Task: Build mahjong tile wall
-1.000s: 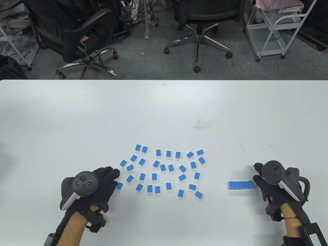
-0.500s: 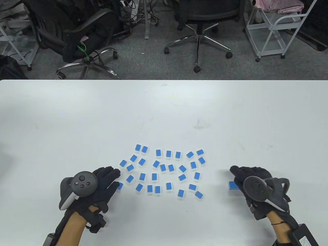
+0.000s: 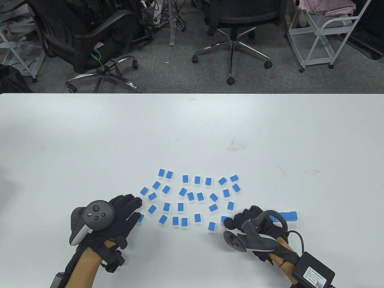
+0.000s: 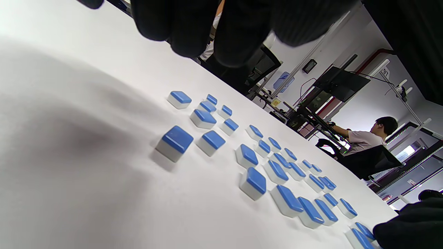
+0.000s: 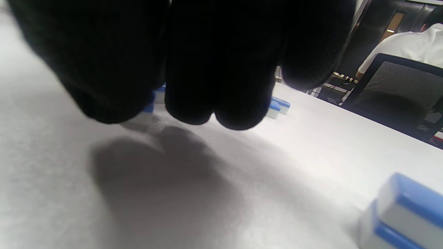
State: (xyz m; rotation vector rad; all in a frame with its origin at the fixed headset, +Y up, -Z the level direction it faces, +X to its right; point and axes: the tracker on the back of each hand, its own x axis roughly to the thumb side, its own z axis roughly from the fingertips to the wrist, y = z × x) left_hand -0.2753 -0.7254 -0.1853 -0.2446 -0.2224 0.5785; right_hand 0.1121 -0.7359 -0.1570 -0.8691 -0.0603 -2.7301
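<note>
- On the white table, near-centre: loose scatter of blue-backed mahjong tiles, all lying flat, blue side up, white bodies showing in the left wrist view.
- Right of the scatter, near edge: a short row of tiles set side by side and touching; its left part is hidden behind the right hand. In the right wrist view, two tiles sit stacked at the lower right corner.
- Left hand: rests at the near-left edge of the scatter, fingers extended and loosely spread, gripping nothing. One tile lies partly under its fingertips.
- Right hand: lies at the near-right corner of the scatter, turned on its side with the tracker facing left. Fingers are curled together over the table; whether they hold a tile, cannot tell. A tile sits just beside the fingertips.
- Writing: a white label on the black box at the right wrist, print too small to read. No containers in view.
- Far of the table: office chairs and a white trolley on grey carpet.
</note>
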